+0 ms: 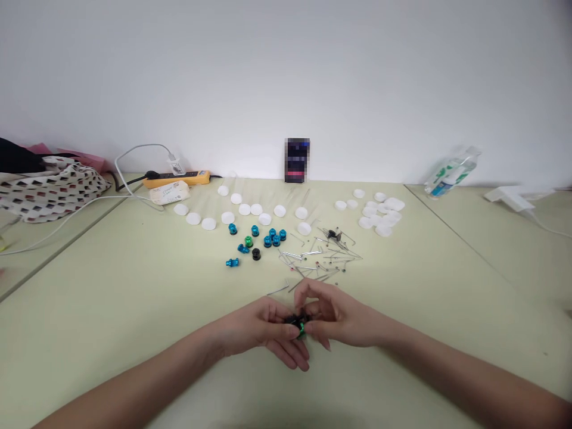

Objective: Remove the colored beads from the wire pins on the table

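The left hand (268, 330) and right hand (348, 316) are pinching a black-and-green part (302, 329), seemingly unfinished; blue parts (276, 240) and metal rods (292, 255) are lying loose.

Left hand (263, 328): bare, slender-fingered. Right hand (342, 316): bare, likewise slender. Left forearm (152, 375), right forearm (442, 363): bare, tapering towards the wrist. Right forearm's elbow end: dark patch (567, 411), indistinct.

Blue parts (267, 241) — glossy, metallic; tabletop (111, 304) — matt, smooth
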The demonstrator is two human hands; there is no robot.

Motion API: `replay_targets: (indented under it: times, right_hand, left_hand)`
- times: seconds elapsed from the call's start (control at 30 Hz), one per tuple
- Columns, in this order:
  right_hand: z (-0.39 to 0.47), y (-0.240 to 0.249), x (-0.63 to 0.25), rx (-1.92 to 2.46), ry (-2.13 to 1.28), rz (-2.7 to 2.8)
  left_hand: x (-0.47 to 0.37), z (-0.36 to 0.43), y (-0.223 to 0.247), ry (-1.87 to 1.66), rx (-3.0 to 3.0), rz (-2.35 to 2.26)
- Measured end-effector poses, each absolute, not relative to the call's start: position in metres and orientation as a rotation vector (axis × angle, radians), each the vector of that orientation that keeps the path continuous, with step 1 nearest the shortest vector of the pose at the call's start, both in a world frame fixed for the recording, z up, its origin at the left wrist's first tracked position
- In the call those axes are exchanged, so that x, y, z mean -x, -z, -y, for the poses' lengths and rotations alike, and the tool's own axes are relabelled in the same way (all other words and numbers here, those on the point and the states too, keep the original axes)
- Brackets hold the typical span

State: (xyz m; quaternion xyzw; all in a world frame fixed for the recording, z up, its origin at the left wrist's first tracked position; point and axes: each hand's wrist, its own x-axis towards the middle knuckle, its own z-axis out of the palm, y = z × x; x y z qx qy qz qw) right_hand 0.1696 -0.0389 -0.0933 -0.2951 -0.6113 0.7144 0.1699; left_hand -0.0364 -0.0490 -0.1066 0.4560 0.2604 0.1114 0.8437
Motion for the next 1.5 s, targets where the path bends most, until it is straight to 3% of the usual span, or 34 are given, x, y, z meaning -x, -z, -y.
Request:
replay_targets:
  times: [1.5]
  right_hand:
    - [0.0374,0.0942,-0.1709,0.902,-2.047,1.737]
  left_hand:
    - [0.0349,0.0505,0.1094,-0.257,-0.954,-0.569]
